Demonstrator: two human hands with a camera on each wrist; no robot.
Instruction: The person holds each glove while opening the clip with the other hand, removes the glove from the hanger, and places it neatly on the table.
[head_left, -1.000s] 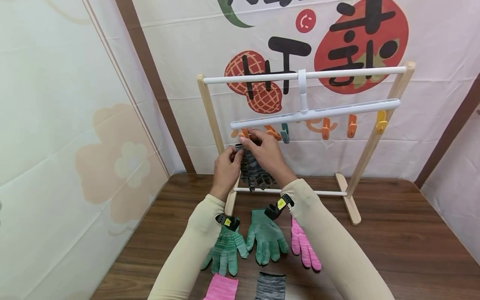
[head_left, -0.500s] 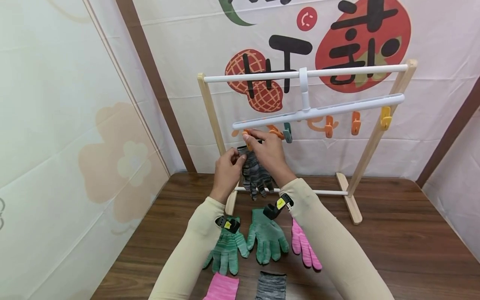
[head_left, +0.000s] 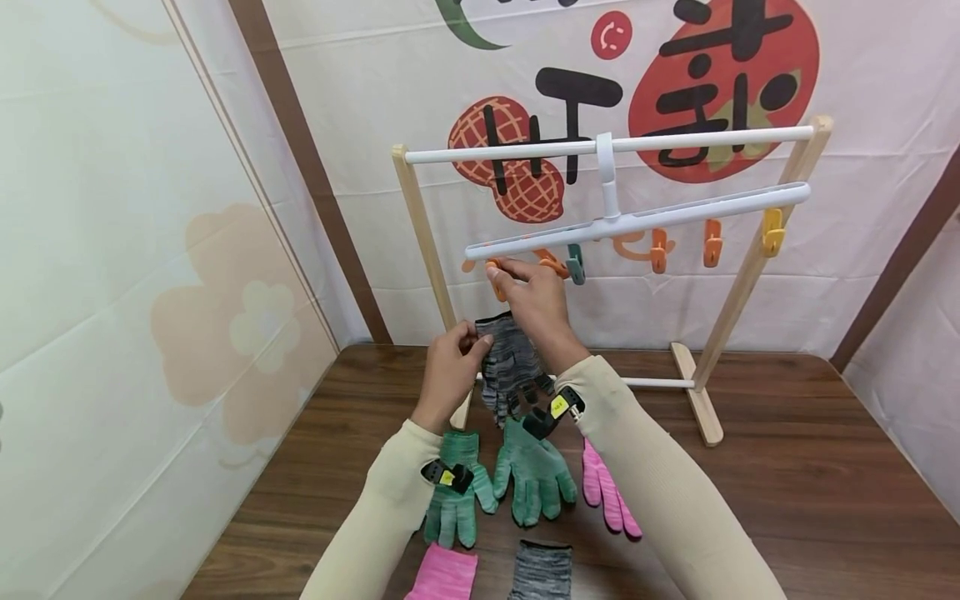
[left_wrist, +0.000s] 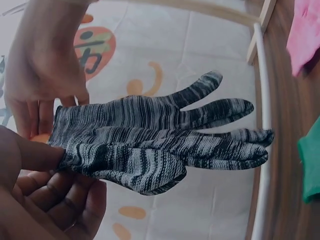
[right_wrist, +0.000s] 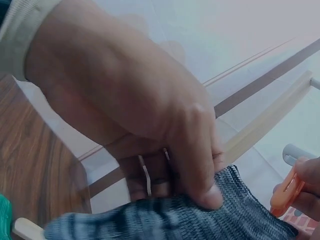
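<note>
My left hand [head_left: 450,367] pinches a grey-and-black striped knit glove [head_left: 512,354] at its cuff, thumb on the near side. The glove hangs with its fingers downward, spread out across the left wrist view. Above it, my right hand [head_left: 538,304] grips an orange clip [right_wrist: 287,192] under the left end of the white hanger [head_left: 675,217]. Between the glove's cuff and that clip there is a small gap in the head view. The right hand's fingers partly hide the clip.
More clips hang along the hanger, among them a teal clip [head_left: 576,264] and a yellow clip [head_left: 773,232]. The wooden rack [head_left: 422,233] stands on the table. Nearer lie a green glove [head_left: 536,475], a striped green glove [head_left: 459,517], pink gloves [head_left: 444,571] and another grey glove [head_left: 542,575].
My left hand has lowered the grey glove away from the orange clip, and the cuff now shows below it. The right hand stays at the clip; the hanger's right end has risen slightly.
</note>
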